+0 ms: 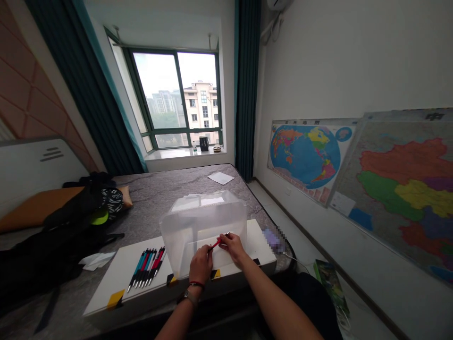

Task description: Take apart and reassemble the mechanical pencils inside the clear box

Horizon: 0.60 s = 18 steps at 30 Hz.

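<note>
A red pen (215, 244) is held at both ends in front of a clear plastic bin (203, 226). My left hand (200, 265) is closed on its lower end and my right hand (231, 246) is pinched on its upper, metal-tipped end. The bin stands on a white board (116, 271) laid on the bed. To the left of my hands, several red, teal and black pens (146, 267) lie side by side in a row on the board.
The board has yellow-and-black corner tape (115, 298). Dark bags and clothes (67, 226) pile on the bed's left. A tissue (95, 260) lies beside the board, a paper (220, 177) near the window. Maps (307, 156) hang on the right wall.
</note>
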Each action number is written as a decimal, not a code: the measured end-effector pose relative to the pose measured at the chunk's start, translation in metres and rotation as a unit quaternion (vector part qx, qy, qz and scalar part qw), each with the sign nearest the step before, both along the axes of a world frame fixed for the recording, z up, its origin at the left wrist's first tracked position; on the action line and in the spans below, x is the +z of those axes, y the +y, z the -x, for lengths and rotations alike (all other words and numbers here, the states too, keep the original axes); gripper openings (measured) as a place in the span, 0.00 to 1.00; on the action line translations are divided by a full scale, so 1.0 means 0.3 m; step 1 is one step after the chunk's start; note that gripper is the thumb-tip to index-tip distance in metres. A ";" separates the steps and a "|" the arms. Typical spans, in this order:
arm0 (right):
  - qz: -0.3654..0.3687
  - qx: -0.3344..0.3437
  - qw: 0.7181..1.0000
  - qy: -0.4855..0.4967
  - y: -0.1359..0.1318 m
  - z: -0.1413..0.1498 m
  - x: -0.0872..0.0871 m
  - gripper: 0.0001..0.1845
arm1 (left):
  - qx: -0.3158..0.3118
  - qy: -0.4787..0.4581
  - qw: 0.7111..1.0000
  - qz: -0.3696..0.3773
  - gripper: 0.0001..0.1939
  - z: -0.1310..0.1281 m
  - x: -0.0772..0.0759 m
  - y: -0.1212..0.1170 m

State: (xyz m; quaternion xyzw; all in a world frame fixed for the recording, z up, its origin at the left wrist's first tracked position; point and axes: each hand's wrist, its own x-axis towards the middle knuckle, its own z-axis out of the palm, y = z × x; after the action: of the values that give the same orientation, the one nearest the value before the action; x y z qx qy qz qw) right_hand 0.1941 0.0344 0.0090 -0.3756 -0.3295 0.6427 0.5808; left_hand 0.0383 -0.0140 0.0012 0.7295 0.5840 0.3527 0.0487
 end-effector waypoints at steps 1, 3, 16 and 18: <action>0.002 -0.005 1.000 -0.006 0.002 0.003 -0.001 0.22 | -0.003 -0.002 1.000 0.001 0.09 0.001 -0.001 0.001; 0.000 -0.009 1.000 -0.017 -0.001 0.005 0.003 0.22 | -0.004 -0.006 1.000 0.008 0.09 0.001 0.004 -0.001; -0.005 -0.011 1.000 0.019 -0.012 0.003 0.005 0.18 | 0.019 -0.011 0.999 0.043 0.09 -0.005 0.028 -0.010; -0.007 -0.012 1.000 0.017 -0.010 0.005 0.004 0.18 | 0.022 -0.007 0.999 0.043 0.10 -0.007 0.032 -0.012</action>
State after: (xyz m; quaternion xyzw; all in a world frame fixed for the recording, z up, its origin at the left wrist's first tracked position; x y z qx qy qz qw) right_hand 0.1926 0.0314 0.0102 -0.3648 -0.3195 0.6396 0.5964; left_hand 0.0405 -0.0177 0.0110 0.7114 0.6138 0.3338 0.0765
